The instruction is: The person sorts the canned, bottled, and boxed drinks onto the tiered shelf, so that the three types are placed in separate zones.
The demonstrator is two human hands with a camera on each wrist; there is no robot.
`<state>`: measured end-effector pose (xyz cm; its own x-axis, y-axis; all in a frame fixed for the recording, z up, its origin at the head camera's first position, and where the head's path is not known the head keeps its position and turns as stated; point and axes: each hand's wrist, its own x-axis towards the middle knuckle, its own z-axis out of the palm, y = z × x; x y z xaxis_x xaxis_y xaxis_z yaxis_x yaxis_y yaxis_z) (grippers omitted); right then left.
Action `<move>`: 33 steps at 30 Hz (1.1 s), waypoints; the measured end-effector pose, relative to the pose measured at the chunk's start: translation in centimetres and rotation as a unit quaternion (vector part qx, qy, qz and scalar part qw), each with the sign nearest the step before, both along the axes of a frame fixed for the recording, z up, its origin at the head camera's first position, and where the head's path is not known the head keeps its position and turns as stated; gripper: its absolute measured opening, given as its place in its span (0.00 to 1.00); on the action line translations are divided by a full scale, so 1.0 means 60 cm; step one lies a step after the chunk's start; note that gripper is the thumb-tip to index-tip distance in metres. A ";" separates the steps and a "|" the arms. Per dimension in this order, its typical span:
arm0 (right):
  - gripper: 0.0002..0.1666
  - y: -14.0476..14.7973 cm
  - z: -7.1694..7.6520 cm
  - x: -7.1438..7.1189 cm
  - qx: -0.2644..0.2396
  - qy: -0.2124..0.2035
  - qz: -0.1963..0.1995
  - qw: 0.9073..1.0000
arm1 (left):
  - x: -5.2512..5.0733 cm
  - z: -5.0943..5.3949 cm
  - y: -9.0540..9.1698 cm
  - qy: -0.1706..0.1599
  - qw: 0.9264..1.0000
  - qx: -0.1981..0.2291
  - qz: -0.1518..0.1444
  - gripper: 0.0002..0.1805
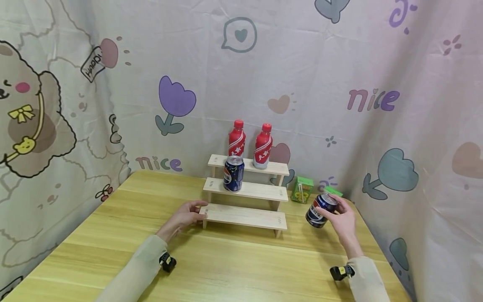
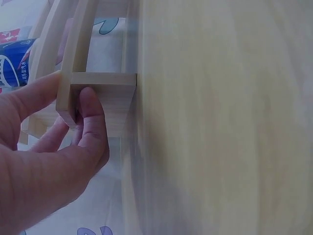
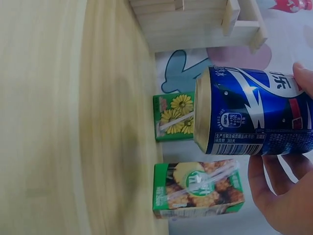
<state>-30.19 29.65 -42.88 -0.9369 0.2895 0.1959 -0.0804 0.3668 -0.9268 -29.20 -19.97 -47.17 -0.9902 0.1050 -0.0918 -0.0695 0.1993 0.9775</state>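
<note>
My right hand [image 1: 344, 219] grips a blue soda can [image 1: 321, 210] near its top, tilted and to the right of the wooden step shelf [image 1: 241, 216]. In the right wrist view the can [image 3: 254, 112] hangs above the table, its base apart from the tabletop. My left hand [image 1: 185, 217] pinches the left end of the shelf's lowest board [image 2: 73, 93], thumb and fingers on opposite faces. Another blue can [image 1: 234, 174] stands upright on the middle step. Two red bottles, a left bottle [image 1: 237, 138] and a right bottle [image 1: 263, 147], stand on the top step.
Behind the held can are two green drink cartons, one with yellow flowers [image 3: 176, 115] and one with fruit pictures [image 3: 198, 188]. A printed curtain [image 1: 211, 63] hangs behind and beside the wooden table [image 1: 226, 268]. Each wrist wears a small black camera.
</note>
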 end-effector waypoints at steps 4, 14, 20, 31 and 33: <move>0.45 -0.004 0.003 0.001 -0.002 0.004 0.003 1.000 | 0.001 0.001 0.000 0.000 1.000 -0.005 -0.002 0.29; 0.44 -0.018 0.010 0.007 -0.014 0.029 0.018 0.999 | 0.013 0.016 0.003 -0.001 1.000 -0.002 -0.004 0.29; 0.44 -0.034 0.020 0.013 -0.010 0.039 0.029 0.999 | 0.000 0.001 0.000 -0.001 1.000 -0.008 0.000 0.30; 0.42 -0.063 0.033 0.018 0.007 0.052 0.058 0.997 | -0.003 -0.005 -0.001 -0.005 1.000 -0.007 0.005 0.29; 0.42 -0.067 0.035 0.019 0.007 0.054 0.061 0.997 | -0.003 -0.005 -0.001 -0.004 1.000 -0.008 0.004 0.29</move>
<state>-29.04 25.61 -40.75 -0.9386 0.1706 0.2998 -0.2236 0.3608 -0.9054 -29.39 -20.02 -47.48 -0.9903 0.0954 -0.1005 -0.0783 0.2135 0.9738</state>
